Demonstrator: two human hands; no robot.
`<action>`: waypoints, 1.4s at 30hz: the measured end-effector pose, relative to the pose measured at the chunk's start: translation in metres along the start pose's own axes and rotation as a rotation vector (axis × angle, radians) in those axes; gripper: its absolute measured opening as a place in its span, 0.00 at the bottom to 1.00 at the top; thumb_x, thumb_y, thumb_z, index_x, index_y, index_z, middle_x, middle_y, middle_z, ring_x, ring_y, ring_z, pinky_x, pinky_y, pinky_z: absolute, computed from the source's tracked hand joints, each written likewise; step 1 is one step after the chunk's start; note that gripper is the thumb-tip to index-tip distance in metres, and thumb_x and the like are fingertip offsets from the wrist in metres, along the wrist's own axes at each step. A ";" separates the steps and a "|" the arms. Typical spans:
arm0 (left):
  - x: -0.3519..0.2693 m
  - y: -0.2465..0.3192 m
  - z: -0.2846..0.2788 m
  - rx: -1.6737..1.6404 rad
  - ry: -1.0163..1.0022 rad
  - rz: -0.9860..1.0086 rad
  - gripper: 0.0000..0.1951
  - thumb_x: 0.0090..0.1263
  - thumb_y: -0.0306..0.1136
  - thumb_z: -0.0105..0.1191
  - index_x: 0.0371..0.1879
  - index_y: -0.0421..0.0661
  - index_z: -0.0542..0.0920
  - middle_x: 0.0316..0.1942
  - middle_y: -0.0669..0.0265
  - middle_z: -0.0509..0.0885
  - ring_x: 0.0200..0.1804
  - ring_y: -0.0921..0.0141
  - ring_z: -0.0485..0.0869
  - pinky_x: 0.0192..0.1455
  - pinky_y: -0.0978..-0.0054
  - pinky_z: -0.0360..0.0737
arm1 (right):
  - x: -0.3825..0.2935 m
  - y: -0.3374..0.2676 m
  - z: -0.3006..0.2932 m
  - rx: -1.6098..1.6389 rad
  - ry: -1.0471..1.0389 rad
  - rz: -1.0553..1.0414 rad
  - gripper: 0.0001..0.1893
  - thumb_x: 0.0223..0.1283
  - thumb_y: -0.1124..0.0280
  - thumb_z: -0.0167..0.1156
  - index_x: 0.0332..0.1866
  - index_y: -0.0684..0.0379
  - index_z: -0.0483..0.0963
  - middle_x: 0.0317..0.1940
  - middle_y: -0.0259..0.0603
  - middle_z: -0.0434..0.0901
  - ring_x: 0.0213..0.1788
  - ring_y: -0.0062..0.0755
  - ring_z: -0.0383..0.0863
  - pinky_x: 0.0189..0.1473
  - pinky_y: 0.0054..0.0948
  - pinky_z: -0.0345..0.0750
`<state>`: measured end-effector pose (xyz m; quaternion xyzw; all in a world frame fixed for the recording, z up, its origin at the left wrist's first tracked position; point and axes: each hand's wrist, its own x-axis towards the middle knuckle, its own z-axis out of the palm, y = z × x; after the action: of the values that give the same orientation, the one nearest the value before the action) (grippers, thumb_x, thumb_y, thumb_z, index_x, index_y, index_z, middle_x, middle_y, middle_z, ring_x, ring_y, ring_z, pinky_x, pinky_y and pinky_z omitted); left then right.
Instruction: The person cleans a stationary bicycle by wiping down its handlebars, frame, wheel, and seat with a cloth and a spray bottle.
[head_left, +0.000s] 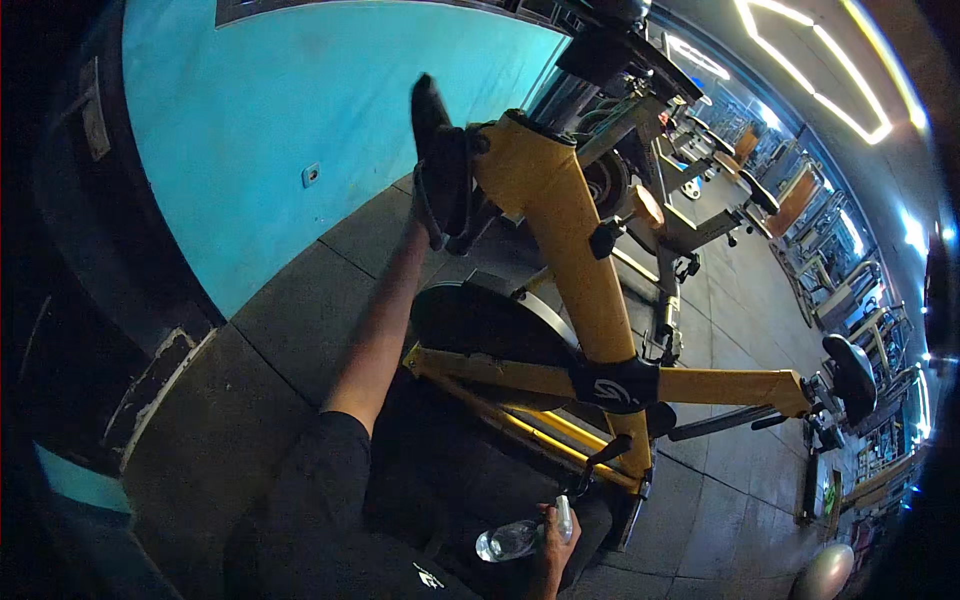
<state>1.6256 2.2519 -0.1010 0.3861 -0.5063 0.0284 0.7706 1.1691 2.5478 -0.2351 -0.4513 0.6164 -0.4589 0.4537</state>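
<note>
My right hand (559, 534) grips a clear spray bottle (511, 541) by its neck, just under the white spray head. The bottle lies tilted, low in front of my body. My left arm stretches up to the black handlebar (448, 172) of a yellow indoor exercise bike. At the bar the left hand is too dark and too covered to make out, so its grip cannot be told. The bike's yellow frame (574, 232) stands before me, with a dark flywheel (487, 330) beneath it and a black saddle (851, 379) at the right.
A turquoise wall (300, 90) with a power socket (310, 175) rises beyond the handlebar. Dark floor tiles (300, 330) surround the bike. More exercise bikes and gym machines (832, 292) stand along the right. A silvery ball (825, 574) rests at the lower right.
</note>
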 end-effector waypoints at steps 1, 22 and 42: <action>-0.002 0.001 0.001 -0.003 -0.005 0.001 0.17 0.68 0.40 0.47 0.47 0.38 0.74 0.42 0.63 0.78 0.45 0.68 0.76 0.52 0.70 0.71 | 0.001 0.002 0.000 0.004 0.004 0.001 0.14 0.60 0.64 0.58 0.42 0.64 0.73 0.33 0.40 0.79 0.35 0.22 0.75 0.42 0.21 0.70; -0.008 0.024 -0.008 0.504 -0.102 0.222 0.23 0.59 0.28 0.53 0.55 0.42 0.66 0.45 0.54 0.77 0.48 0.54 0.78 0.47 0.67 0.74 | 0.016 0.012 -0.018 0.074 -0.058 -0.073 0.09 0.59 0.68 0.59 0.36 0.65 0.74 0.27 0.34 0.77 0.28 0.16 0.70 0.32 0.17 0.68; -0.255 -0.041 -0.105 -0.108 0.375 -0.989 0.31 0.67 0.50 0.42 0.64 0.44 0.58 0.60 0.58 0.66 0.62 0.64 0.64 0.63 0.67 0.60 | 0.040 -0.101 0.085 0.013 -0.306 -0.569 0.09 0.57 0.69 0.60 0.33 0.64 0.72 0.23 0.32 0.70 0.27 0.18 0.68 0.29 0.21 0.66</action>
<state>1.5992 2.3775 -0.3485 0.5265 -0.1182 -0.2959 0.7882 1.2586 2.4785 -0.1570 -0.6663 0.3874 -0.4980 0.3975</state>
